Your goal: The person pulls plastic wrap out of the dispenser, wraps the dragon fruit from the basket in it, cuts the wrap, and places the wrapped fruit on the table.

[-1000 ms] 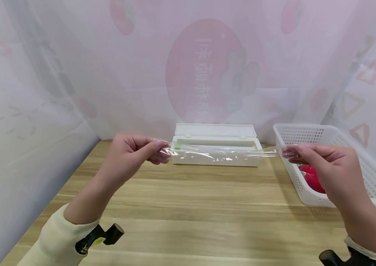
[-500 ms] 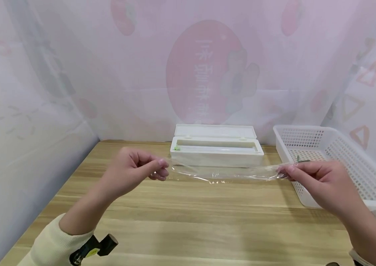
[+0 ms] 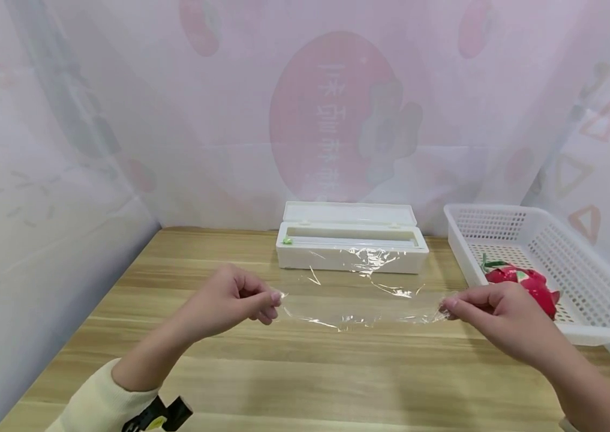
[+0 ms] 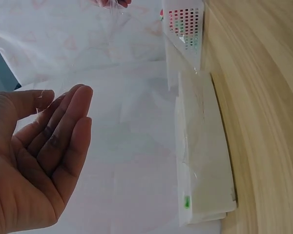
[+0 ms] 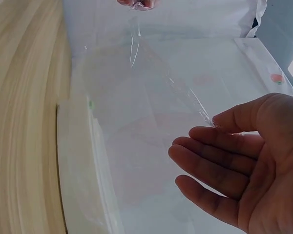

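Note:
A clear sheet of plastic wrap [image 3: 385, 291] stretches between my two hands above the table, its glints overlapping the box front in the head view. My left hand [image 3: 234, 303] pinches one corner between thumb and forefinger. At the opposite corner my right hand [image 3: 499, 315] pinches the wrap the same way. The left wrist view shows the left hand [image 4: 51, 151] with its other fingers loosely bent. In the right wrist view, the film [image 5: 173, 83] runs from the right hand [image 5: 234, 161] toward the far one.
Behind the wrap stands a white plastic-wrap dispenser box [image 3: 305, 259], lid [image 3: 349, 213] raised, with a green slider [image 3: 287, 240] at its left end. A white perforated basket [image 3: 499, 223] at right holds a red, dragon-fruit-like object [image 3: 539, 294] with green leaves. Printed cloth walls [image 3: 218, 174] enclose the table.
Both hands have come down and nearer to me, still pinching the wrap. The film has spread from a narrow bunched strip into a wider sheet. More of the red object in the basket now shows.

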Motion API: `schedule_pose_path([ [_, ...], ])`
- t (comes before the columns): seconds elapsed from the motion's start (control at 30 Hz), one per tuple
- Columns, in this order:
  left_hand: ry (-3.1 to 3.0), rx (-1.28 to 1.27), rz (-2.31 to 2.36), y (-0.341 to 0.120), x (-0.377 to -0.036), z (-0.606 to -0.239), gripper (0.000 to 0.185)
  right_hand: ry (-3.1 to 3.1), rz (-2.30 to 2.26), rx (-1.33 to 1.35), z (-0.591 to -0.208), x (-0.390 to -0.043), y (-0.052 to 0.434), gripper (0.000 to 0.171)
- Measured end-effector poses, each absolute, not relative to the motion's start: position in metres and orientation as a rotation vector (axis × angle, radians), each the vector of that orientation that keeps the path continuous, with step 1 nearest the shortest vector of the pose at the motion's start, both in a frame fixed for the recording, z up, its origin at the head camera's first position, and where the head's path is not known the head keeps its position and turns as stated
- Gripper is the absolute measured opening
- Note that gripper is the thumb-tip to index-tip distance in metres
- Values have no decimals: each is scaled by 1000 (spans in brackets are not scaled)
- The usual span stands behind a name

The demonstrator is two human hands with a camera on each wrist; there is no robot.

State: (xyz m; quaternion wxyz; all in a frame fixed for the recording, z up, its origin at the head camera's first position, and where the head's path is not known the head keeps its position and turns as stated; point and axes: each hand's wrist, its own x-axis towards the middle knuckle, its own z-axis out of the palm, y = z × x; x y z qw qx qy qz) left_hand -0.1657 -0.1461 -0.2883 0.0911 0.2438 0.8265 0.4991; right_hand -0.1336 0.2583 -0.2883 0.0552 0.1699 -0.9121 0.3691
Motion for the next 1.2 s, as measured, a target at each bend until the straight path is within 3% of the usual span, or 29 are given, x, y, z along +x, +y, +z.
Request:
schedule_pose_path([
  [0.4,2510,670,1304,-141,-176,-331,26,-2982,1078,562,-320,-146,253,17],
  [0.87,2612,634,1029,-130,-184,-375,29,-3180,835,737,-369,-158,242,36],
  [1.2,2613,655,854,-130,-179,-394,41,-3257,671,721,-388,-156,237,39],
])
